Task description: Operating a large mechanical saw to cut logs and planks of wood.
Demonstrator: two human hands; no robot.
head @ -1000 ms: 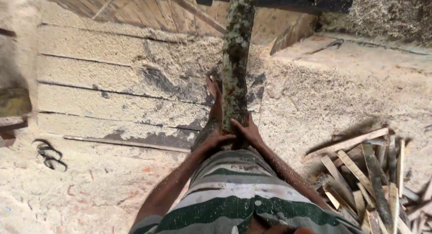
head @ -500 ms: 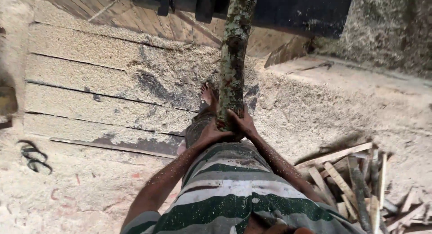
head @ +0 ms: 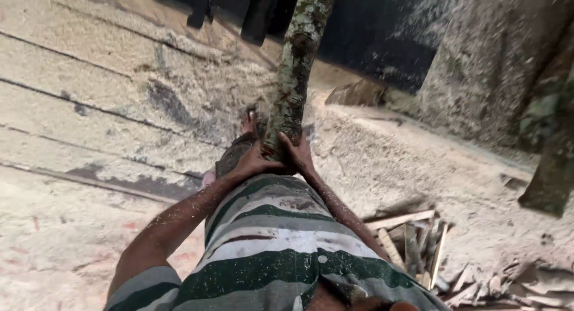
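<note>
Mossy log (head: 294, 72) is being gripped at near end by both hands: left hand (head: 254, 161) clenched at 9 o'clock, right hand (head: 298, 154) at 3. Wood offcuts (head: 412, 245) lying at 4 o'clock on sawdust.

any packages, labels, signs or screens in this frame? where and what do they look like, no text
None in view: no package, label, sign or screen.
What is there: both hands, left hand and right hand, grip the near end of a mossy log that runs up to the top edge.
Sawdust-covered planks lie at left.
A pile of thin wood offcuts lies at lower right.
</note>
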